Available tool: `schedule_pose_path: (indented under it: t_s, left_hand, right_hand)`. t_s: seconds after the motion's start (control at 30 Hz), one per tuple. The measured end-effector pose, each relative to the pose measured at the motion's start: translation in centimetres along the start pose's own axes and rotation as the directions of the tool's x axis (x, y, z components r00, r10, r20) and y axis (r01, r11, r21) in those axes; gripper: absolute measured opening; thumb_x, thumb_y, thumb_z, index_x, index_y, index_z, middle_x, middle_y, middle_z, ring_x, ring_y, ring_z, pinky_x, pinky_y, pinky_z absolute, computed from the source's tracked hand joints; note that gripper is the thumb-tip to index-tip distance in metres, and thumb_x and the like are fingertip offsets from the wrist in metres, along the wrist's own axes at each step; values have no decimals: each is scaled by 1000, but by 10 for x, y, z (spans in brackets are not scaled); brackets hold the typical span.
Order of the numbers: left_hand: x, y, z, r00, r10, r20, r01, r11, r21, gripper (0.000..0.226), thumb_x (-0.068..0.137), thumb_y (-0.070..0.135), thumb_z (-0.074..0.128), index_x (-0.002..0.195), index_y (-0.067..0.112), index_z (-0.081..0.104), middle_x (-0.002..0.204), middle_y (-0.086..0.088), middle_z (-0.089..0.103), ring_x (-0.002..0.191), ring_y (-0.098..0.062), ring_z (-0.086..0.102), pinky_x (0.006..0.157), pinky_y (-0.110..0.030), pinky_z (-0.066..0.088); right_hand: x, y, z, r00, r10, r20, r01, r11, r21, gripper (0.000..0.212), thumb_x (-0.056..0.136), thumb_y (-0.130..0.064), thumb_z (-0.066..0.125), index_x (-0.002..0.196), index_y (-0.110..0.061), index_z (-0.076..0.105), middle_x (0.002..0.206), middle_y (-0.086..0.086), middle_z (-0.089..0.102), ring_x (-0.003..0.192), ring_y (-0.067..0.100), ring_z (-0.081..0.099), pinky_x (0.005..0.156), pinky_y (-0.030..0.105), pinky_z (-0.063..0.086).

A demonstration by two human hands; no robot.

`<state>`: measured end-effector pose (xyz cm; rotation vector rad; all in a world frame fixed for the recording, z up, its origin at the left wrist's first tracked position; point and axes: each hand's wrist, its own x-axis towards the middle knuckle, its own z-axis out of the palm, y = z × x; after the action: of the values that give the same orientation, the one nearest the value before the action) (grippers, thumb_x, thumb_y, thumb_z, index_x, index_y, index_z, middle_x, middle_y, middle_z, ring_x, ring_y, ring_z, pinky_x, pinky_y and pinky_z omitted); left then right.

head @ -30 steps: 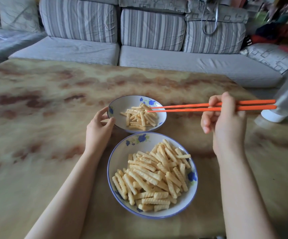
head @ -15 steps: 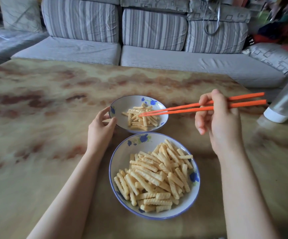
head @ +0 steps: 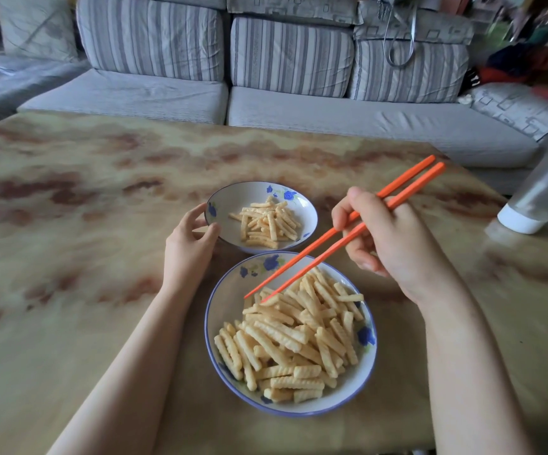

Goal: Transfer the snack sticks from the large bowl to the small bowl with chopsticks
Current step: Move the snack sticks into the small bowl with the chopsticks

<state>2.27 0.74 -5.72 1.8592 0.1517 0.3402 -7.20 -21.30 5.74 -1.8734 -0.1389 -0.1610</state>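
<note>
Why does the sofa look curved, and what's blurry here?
Head view: the wide-angle lens bows the sofa and table edge; the clutter top right and the bottle are smeared; the small bowl, large bowl and chopsticks are sharp.

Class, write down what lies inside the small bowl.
A loose pile of ridged snack sticks lies inside the small bowl, with bare white base showing around it. The base beneath the pile is covered.
</note>
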Motion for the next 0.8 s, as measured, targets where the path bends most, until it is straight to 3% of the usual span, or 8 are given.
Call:
schedule_pose_path:
  t_s: [0.23, 0.47, 0.67, 0.73, 0.8]
  left_hand:
    - [0, 1, 0, 1000, -9, 3, 9, 1000, -8, 41, 89, 19, 58, 129, 28, 58, 102, 7, 67, 69, -9, 65, 68, -16, 47]
    - [1, -2, 0, 1000, 0, 8, 0, 1000, -21, 41, 89, 19, 58, 129, 27, 58, 101, 5, 68, 69, -14, 66, 73, -25, 49]
    - [1, -1, 0, 1000, 8, 10, -8, 1000, -4, 39, 89, 18, 58, 127, 28, 58, 100, 6, 67, 61, 13, 59, 61, -2, 41]
    - [1, -2, 0, 1000, 4, 11, -3, 1000, -10, 40, 89, 20, 58, 128, 28, 59, 103, 5, 68, 71, 2, 64, 69, -12, 47]
    - [2, -3, 0, 1000, 0, 10, 0, 1000, -14, 41, 89, 21, 58, 129, 29, 58, 103, 5, 69, 75, -12, 67, 67, -20, 49]
  right_hand:
    - [5, 6, 8, 999, 5, 37, -7, 999, 46, 44, 102, -28, 36, 65, -13, 54, 37, 4, 38, 34, 20, 31, 35, 18, 25]
    - [5, 5, 2, 994, -25, -107, 38, 992, 119, 44, 103, -24, 33, 64, -12, 49, 34, 3, 37, 30, 19, 28, 35, 19, 23]
    - [5, 5, -9, 968, -42, -247, 98, 971, 220, 51, 102, -23, 34, 54, -22, 51, 37, 2, 37, 30, 19, 29, 36, 20, 22]
    - [6, 4, -10, 951, -56, -306, 140, 955, 262, 54, 101, -21, 34, 51, -23, 53, 41, 1, 40, 30, 18, 31, 36, 18, 22]
    - [9, 5, -7, 922, -53, -383, 180, 936, 303, 54, 101, -19, 34, 51, -23, 54, 44, -1, 44, 30, 17, 33, 36, 19, 22]
